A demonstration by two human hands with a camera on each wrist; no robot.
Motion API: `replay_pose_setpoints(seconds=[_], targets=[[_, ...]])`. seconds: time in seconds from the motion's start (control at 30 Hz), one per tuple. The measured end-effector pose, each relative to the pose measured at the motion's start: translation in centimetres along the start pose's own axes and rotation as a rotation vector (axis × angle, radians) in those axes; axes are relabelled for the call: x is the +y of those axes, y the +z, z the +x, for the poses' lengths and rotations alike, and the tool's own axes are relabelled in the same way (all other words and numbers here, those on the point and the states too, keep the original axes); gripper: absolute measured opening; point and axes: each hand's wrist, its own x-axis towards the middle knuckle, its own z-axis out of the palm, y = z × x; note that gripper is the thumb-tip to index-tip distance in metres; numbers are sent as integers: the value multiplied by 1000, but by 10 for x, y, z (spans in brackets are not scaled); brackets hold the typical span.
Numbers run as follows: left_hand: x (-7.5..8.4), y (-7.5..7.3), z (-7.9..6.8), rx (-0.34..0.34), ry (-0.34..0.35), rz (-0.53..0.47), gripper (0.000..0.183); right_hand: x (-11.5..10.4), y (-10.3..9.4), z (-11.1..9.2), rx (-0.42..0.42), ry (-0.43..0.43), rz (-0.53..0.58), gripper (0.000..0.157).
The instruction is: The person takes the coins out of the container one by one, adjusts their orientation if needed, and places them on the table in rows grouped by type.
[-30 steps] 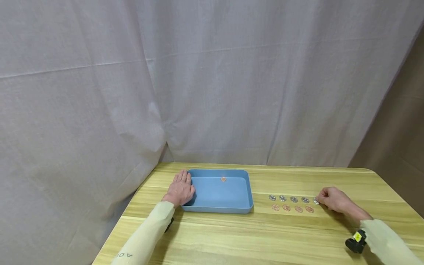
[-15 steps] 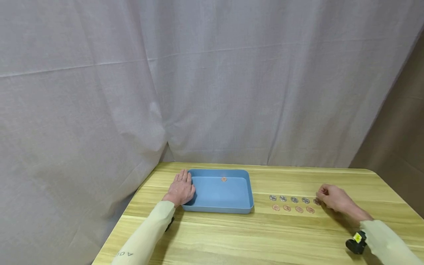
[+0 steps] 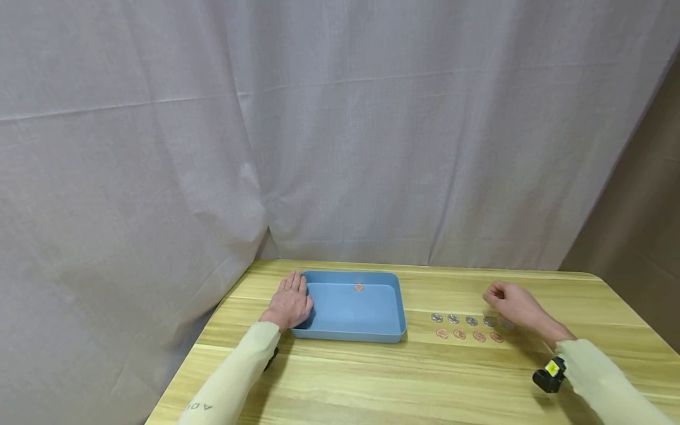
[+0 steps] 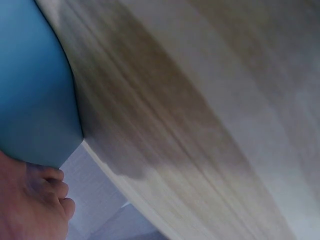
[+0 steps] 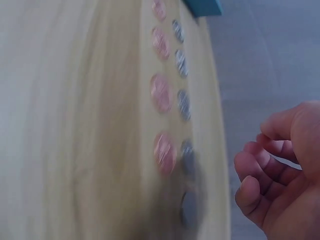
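Observation:
My left hand (image 3: 288,304) rests on the left side of a blue tray (image 3: 345,337), fingers straight along its edge; in the left wrist view the hand (image 4: 32,202) touches the tray's wall (image 4: 37,110). One copper-coloured coin (image 3: 359,288) lies inside near the back wall. My right hand (image 3: 517,304) is raised above the right end of a row of silver coins (image 3: 471,321). In the right wrist view its fingers (image 5: 250,167) are loosely curled, with nothing visible between them. A silver coin (image 5: 189,210) lies in the hand's shadow at the row's end.
A row of several copper-coloured coins (image 3: 479,336) lies in front of the silver row, right of the tray. All stand on a wooden table (image 3: 361,378). A grey curtain (image 3: 350,147) hangs behind the table's back edge.
My right hand has let go of the last silver coin, lifted off the table and moved left. That coin stays at the row's end. The left hand and tray have not moved.

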Motion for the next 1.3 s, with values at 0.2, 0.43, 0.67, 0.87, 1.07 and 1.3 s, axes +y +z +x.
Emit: replay_pose_setpoints(seconds=[0.2, 0.43, 0.67, 0.87, 1.07, 1.3], targets=[[0, -1, 0, 5, 7, -23, 60, -27, 1, 14, -18, -24, 3, 25], [0, -2, 0, 4, 3, 0, 60, -56, 3, 30, -34, -67, 58, 22], [0, -2, -1, -9, -1, -9, 61, -81, 14, 43, -91, -92, 105, 22], [1, 0, -2, -7, -3, -2, 61, -96, 27, 52, -104, -96, 114, 26], [1, 1, -1, -3, -5, -3, 61, -108, 43, 61, -110, -71, 119, 26], [0, -1, -1, -3, -3, -2, 61, -126, 60, 68, -130, -73, 167, 28]])
